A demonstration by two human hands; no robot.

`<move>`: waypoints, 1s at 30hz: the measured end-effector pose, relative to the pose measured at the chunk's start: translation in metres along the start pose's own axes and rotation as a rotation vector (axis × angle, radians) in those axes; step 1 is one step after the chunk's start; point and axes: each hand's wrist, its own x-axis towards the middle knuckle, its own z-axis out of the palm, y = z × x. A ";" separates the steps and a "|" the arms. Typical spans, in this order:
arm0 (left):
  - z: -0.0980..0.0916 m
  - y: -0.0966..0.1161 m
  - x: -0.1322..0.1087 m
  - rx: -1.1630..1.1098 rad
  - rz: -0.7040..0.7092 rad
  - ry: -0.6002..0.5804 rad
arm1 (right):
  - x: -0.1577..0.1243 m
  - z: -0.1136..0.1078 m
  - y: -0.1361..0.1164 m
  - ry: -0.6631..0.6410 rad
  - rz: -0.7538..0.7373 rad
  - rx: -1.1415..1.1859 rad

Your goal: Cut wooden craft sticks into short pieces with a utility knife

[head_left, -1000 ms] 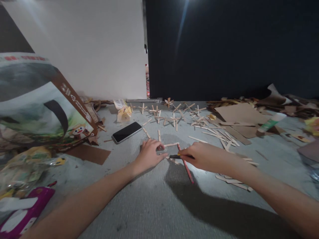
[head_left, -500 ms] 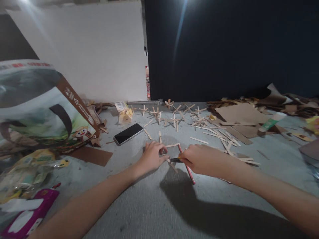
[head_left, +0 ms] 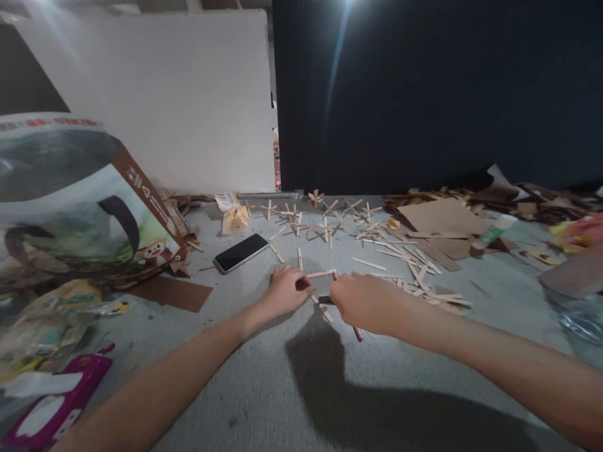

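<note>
My left hand [head_left: 288, 292] rests on the grey tabletop, thumb and fingertips pressed on a wooden craft stick [head_left: 326, 314] that sticks out beyond them. My right hand [head_left: 360, 302] is closed round a cutter knife [head_left: 325, 300]; its dark blade lies at the stick, and the fist hides its handle. A red pencil [head_left: 358, 334] passes beneath the right hand, with only its ends showing. Just beyond the hands lies another craft stick [head_left: 321, 274], and an upright-pointing one [head_left: 300, 258] is further left.
A black phone [head_left: 241, 253] lies left of the hands. Star-shaped stick pieces [head_left: 326, 229] stand at the back. Loose sticks [head_left: 414, 263], cardboard [head_left: 440, 220] and a glue stick [head_left: 494, 232] are on the right. A large printed bag [head_left: 94, 207] and a purple case [head_left: 61, 398] occupy the left.
My right hand has shifted slightly left, toward my left hand, and covers more of the pencil. My left hand stays on the stick; the view has turned slightly right.
</note>
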 end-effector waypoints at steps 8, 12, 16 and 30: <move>0.001 -0.006 0.005 -0.091 -0.004 0.023 | 0.007 -0.013 -0.008 -0.066 0.037 0.020; 0.002 -0.006 0.005 -0.047 0.002 0.034 | 0.008 -0.019 -0.012 -0.085 0.065 0.011; 0.004 -0.008 0.005 -0.052 0.008 0.048 | 0.008 -0.020 -0.012 -0.088 0.052 0.001; 0.005 -0.013 0.005 -0.285 -0.055 0.142 | 0.003 -0.001 -0.014 0.005 0.088 -0.026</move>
